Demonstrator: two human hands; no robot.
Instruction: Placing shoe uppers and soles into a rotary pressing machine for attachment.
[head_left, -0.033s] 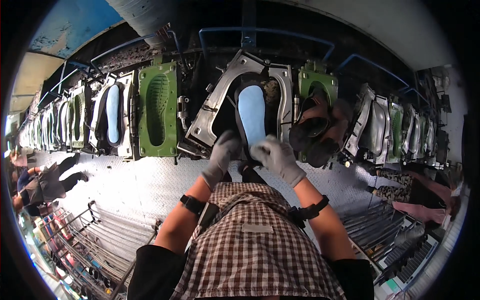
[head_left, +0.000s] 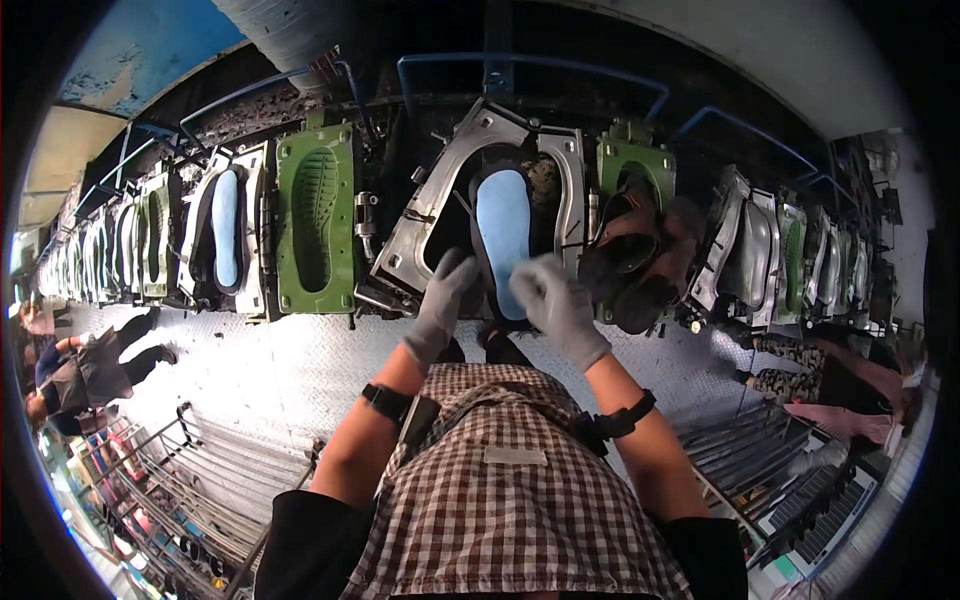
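Note:
A light-blue insole-shaped piece (head_left: 503, 225) lies lengthwise on a dark sole form within the metal mould frame (head_left: 432, 215) before me. My left hand (head_left: 446, 300), in a grey glove, is beside the dark form's lower left edge. Its fingers point up and look apart, with nothing visible in them. At the lower right of the blue piece is my right hand (head_left: 556, 308), also grey-gloved. Its fingers are curled together over the piece's edge; what they hold, if anything, is hidden.
Green sole moulds stand left (head_left: 317, 220) and right of the frame. Brown-and-black shoes (head_left: 635, 245) rest on the right one. More moulds line the bench. Metal racks (head_left: 235, 450) stand behind on both sides. People are at far left (head_left: 95, 370) and far right (head_left: 835, 385).
My right hand has moved slightly right, uncovering more of the blue piece's lower end. My left hand has shifted a little, its fingers rising. The blue piece looks unmoved.

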